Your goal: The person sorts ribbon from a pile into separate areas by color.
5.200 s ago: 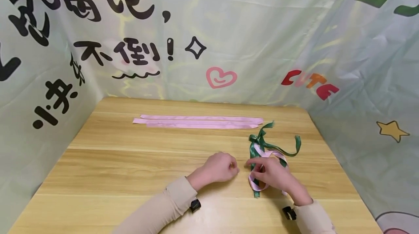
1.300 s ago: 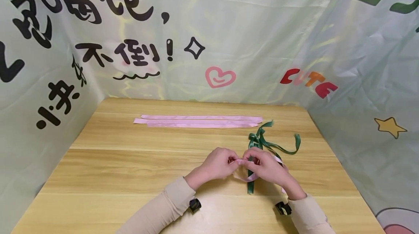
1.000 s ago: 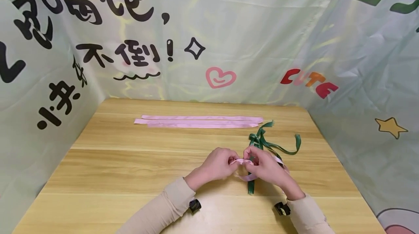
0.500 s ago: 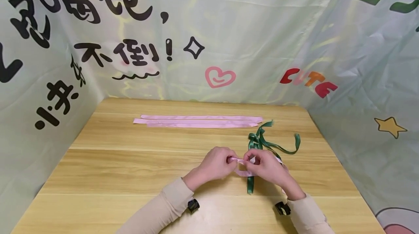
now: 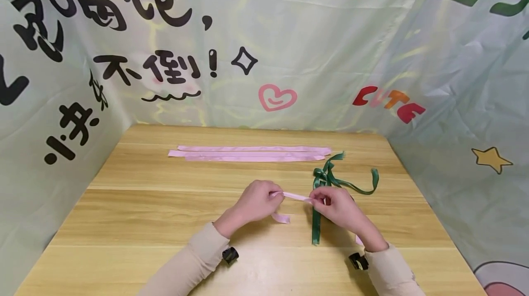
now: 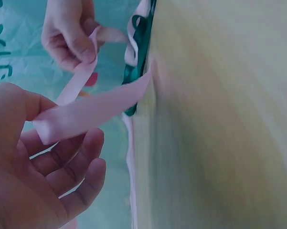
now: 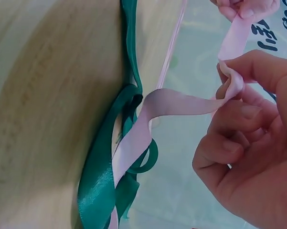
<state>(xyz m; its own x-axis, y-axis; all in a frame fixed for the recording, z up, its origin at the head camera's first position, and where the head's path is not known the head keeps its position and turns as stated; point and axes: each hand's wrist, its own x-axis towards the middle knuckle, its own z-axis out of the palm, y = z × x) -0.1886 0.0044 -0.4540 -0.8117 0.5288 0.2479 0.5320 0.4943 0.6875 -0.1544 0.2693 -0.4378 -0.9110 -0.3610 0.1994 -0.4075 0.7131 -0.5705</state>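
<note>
From the head view, both hands work above the near middle of the wooden tabletop (image 5: 165, 204). The left hand (image 5: 254, 202) pinches one stretch of a pink ribbon (image 5: 294, 196), whose short free end droops to the wood just below it. The right hand (image 5: 336, 206) pinches the same ribbon a little to the right, so the strip runs taut between them. Just behind and beneath the right hand lies a dark green ribbon (image 5: 326, 179), tangled, with one tail running toward the near edge and another curling off to the right. Three more pink strips (image 5: 248, 153) lie flat side by side near the far edge, well apart from the hands. A printed pale green backdrop (image 5: 289, 48) walls in the tabletop.

The left wrist view shows the left hand (image 6: 43, 176) with thumb and curled fingers closed on the pink ribbon (image 6: 93, 112), which leads to the right hand (image 6: 69, 33).

The right wrist view shows the right hand (image 7: 255, 138) pinching a fold of the pink ribbon (image 7: 179, 102), which passes through the green ribbon (image 7: 102, 186) on the tabletop (image 7: 43, 95).
</note>
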